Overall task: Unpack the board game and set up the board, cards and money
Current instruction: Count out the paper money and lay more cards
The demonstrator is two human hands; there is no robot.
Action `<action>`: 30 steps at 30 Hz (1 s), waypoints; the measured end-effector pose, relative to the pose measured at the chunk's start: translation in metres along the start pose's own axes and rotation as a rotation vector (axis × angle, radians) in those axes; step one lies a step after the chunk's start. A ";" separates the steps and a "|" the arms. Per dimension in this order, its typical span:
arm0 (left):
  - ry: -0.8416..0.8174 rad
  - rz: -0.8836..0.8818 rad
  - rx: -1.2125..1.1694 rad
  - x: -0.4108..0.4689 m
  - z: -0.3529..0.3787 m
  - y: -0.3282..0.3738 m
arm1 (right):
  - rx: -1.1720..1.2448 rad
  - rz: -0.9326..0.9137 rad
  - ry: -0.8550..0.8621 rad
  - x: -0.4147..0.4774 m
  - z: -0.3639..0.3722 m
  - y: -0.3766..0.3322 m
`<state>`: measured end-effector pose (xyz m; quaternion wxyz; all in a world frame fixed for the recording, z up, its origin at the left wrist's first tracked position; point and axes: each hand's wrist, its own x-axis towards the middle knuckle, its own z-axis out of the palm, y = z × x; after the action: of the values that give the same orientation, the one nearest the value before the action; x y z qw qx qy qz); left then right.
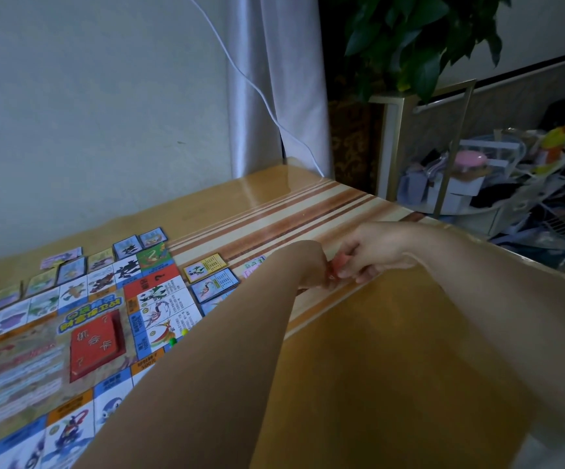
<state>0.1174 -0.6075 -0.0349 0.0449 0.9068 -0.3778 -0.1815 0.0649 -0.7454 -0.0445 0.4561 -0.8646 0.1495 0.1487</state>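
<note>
The game board point(37, 360) lies flat on the left of the table, with a red card stack point(97, 343) at its middle. Small property cards point(71, 269) line its far edge, and further cards point(211, 277) lie to its right. My left hand point(308, 265) and my right hand point(369, 255) meet over the striped part of the table. Together they pinch a small pinkish-red bundle of paper money point(335, 269), mostly hidden by the fingers. A pale note point(252, 265) lies just left of my hands.
The wooden table point(392, 350) has a glossy cover; its right edge runs diagonally behind my right forearm. A white cable point(257, 89) hangs against the wall and curtain. A potted plant point(419, 38) and a cluttered rack point(497, 177) stand beyond the table.
</note>
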 end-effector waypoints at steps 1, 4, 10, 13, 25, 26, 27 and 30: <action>0.018 -0.001 -0.032 0.000 0.001 -0.001 | 0.082 -0.015 -0.001 0.000 -0.002 0.005; 0.063 -0.012 -0.152 -0.001 0.006 -0.006 | 0.180 -0.047 0.019 0.000 -0.001 0.012; 0.234 -0.042 -0.443 -0.008 0.024 -0.007 | 0.161 -0.069 0.101 -0.004 0.008 0.008; 0.322 -0.080 -0.503 -0.015 0.031 -0.004 | 0.082 -0.076 0.193 -0.012 0.015 0.009; 0.172 0.029 -0.574 -0.189 0.014 -0.070 | 0.794 -0.226 -0.093 -0.082 0.114 -0.062; 0.152 0.023 -0.544 -0.209 0.016 -0.077 | 0.820 -0.229 -0.120 -0.087 0.127 -0.070; 0.135 0.011 -0.503 -0.229 0.018 -0.084 | 0.829 -0.232 -0.141 -0.092 0.138 -0.076; 0.078 -0.022 -0.398 -0.284 0.027 -0.099 | 0.800 -0.250 -0.222 -0.108 0.173 -0.090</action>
<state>-0.0105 -0.3369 0.0022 0.2358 0.8905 -0.3224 -0.2179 -0.0193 -0.5395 -0.0282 0.7831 -0.6099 0.0398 0.1147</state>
